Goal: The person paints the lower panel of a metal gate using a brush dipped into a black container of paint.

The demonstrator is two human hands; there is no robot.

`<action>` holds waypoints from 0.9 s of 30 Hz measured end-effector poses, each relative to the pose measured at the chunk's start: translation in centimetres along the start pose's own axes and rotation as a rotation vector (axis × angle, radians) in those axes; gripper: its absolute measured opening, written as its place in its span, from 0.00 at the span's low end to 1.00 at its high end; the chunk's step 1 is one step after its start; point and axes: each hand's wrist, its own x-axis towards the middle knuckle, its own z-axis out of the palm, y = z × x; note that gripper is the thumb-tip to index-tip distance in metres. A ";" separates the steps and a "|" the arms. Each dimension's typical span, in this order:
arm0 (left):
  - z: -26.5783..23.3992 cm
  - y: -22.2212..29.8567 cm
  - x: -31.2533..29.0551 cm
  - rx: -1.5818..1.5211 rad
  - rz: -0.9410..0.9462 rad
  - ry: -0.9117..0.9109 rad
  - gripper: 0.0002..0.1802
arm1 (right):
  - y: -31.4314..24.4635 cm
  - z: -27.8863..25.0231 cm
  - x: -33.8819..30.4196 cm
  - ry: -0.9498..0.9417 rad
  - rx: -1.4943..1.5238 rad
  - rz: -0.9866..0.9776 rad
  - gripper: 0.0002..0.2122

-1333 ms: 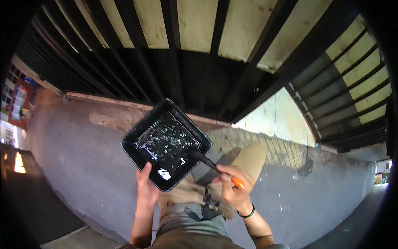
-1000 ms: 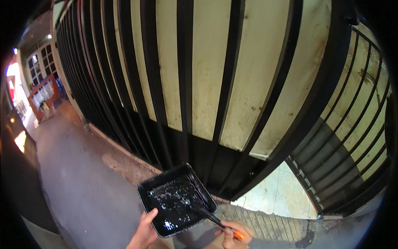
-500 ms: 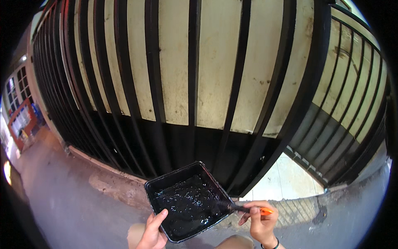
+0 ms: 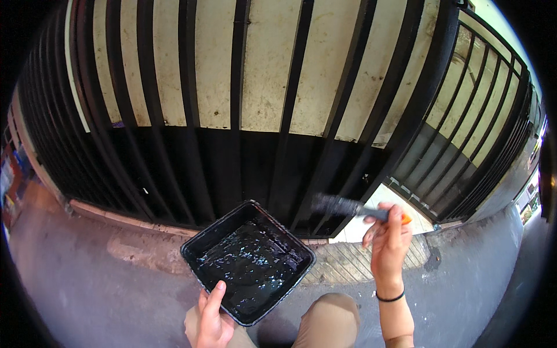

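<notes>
My left hand [image 4: 213,318] grips the near edge of a square black paint tray [image 4: 246,267], its thumb over the rim. Wet, glossy black paint coats the inside of the tray. Up and to the right of it, my right hand [image 4: 390,240] is closed around the handle of a paintbrush [image 4: 380,214], which has an orange end. The dark bristles point left, blurred by motion, and are apart from the tray. Behind the brush stands a black metal gate [image 4: 284,168] with upright bars and a solid black lower panel.
Pale, stained panels [image 4: 267,75] back the upper bars. At right, the gate's edge borders light floor tiles [image 4: 354,231] and another barred section [image 4: 464,110]. A grooved concrete ramp [image 4: 342,264] meets the grey pavement [image 4: 464,290]. My knees [image 4: 329,319] are close behind the tray.
My right hand has lifted the paintbrush out of the tray, up and to the right toward the gate. The tray sits a little further left and higher in view.
</notes>
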 end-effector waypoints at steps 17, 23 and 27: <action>-0.2 0.2 1.6 0.016 0.039 0.081 0.27 | -1.6 4.1 11.7 -0.159 -0.758 -1.093 0.07; 0.2 1.0 1.7 -0.010 0.020 0.030 0.26 | -1.5 4.3 11.8 -0.246 -1.029 -1.367 0.14; 0.0 0.2 2.2 -0.018 0.044 0.040 0.26 | 3.1 1.0 6.3 -0.489 -1.193 -1.226 0.17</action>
